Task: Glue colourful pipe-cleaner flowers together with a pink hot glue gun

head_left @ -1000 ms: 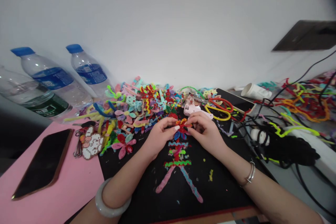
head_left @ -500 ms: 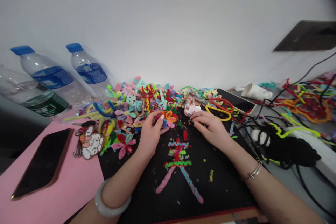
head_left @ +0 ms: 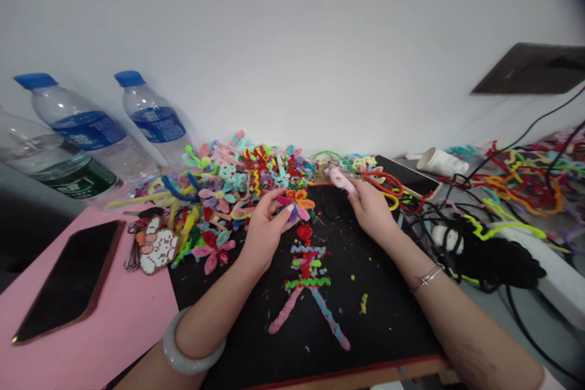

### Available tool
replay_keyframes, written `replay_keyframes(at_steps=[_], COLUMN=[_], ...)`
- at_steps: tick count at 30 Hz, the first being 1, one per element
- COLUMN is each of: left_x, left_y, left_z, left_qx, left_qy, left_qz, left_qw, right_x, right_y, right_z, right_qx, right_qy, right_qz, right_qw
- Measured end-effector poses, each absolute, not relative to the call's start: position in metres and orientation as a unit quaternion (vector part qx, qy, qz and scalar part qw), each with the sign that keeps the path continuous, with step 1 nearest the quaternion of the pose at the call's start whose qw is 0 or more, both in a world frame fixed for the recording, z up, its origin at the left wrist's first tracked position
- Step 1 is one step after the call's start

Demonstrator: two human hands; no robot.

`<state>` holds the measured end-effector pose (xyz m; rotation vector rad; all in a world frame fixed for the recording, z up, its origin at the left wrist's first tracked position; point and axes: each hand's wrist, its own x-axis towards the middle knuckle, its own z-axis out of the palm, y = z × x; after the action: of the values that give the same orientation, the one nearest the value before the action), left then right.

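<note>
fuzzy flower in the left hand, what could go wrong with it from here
The flower sits in the left hand right beside the crowded pile, so its petals might snag there. The right hand holds a pale pink tool close to the red loop, which it could catch. The strips between the forearms might get knocked askew.
</note>
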<state>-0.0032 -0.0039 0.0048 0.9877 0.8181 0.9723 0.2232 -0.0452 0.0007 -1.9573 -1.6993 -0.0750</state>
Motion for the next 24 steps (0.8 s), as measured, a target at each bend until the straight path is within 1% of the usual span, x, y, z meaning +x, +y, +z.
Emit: replay_keyframes(at_steps=[4,7,9,10,12,14,17,24], left_x=[-0.003,-0.002,-0.002,-0.002,-0.001,-0.001,-0.002,-0.004], left_y=[-0.002,-0.001,-0.001,-0.001,-0.001,-0.001,-0.001,-0.001], left_z=[0.005,0.003,0.002,0.001,0.0,-0.001,-0.001,0.003], left_qx=[0.433,0.434,0.44,0.442,0.446,0.457,0.491,0.536], left_qy=[0.392,0.397,0.391,0.389,0.389,0.398,0.419,0.437], left_qz=[0.434,0.44,0.441,0.443,0.448,0.451,0.44,0.433], left_qw=[0.686,0.678,0.677,0.676,0.67,0.655,0.625,0.579], right_x=[0.225,0.223,0.219,0.217,0.211,0.205,0.196,0.188], right_y=[-0.054,-0.059,-0.062,-0.063,-0.066,-0.069,-0.071,-0.071], right_z=[0.01,0.014,0.015,0.016,0.017,0.018,0.02,0.02], right_qx=[-0.724,-0.683,-0.624,-0.598,-0.574,-0.581,-0.592,-0.619], right_qy=[-0.532,-0.468,-0.464,-0.473,-0.501,-0.536,-0.589,-0.637], right_qz=[0.037,0.155,0.257,0.306,0.376,0.394,0.367,0.286], right_qw=[0.436,0.539,0.574,0.57,0.527,0.468,0.409,0.36])
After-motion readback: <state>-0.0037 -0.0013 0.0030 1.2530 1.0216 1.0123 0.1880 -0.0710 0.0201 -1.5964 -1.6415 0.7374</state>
